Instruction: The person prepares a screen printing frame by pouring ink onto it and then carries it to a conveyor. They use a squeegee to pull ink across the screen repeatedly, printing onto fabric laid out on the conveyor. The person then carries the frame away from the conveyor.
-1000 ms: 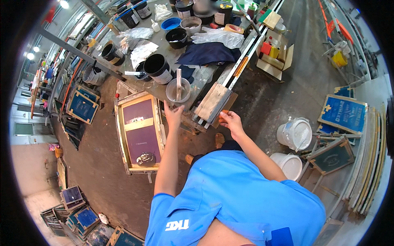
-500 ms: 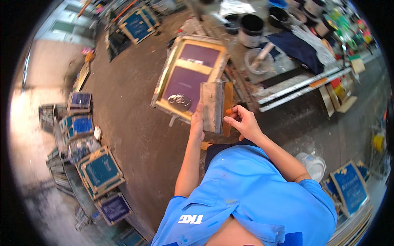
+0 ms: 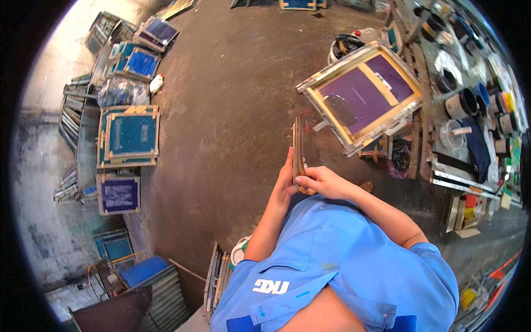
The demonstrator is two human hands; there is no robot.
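My left hand (image 3: 286,177) grips the side of a squeegee (image 3: 297,144) with a worn wooden body and orange-brown blade, held upright and nearly edge-on in front of my waist. My right hand (image 3: 322,181) holds its lower end from the right, thumb and fingers closed on it; some fingers of both hands are hidden behind it or each other. Just beyond the squeegee, to the right, a tilted framed screen (image 3: 359,99) with purple mesh, tan tape and a dark glossy patch near one corner rests above the floor.
Framed screens (image 3: 128,135) lean along the left wall, beside a bag of crumpled plastic (image 3: 121,94). A blue cylinder (image 3: 141,271) is at lower left. At right, a cluttered bench (image 3: 437,160) holds tubs (image 3: 460,104), dark cloth and rails, with an open carton (image 3: 464,216) beside it.
I have turned leftward from the bench, which now sits at the right. The squeegee came off the bench into my hands and turned edge-on; my right hand has closed on it.
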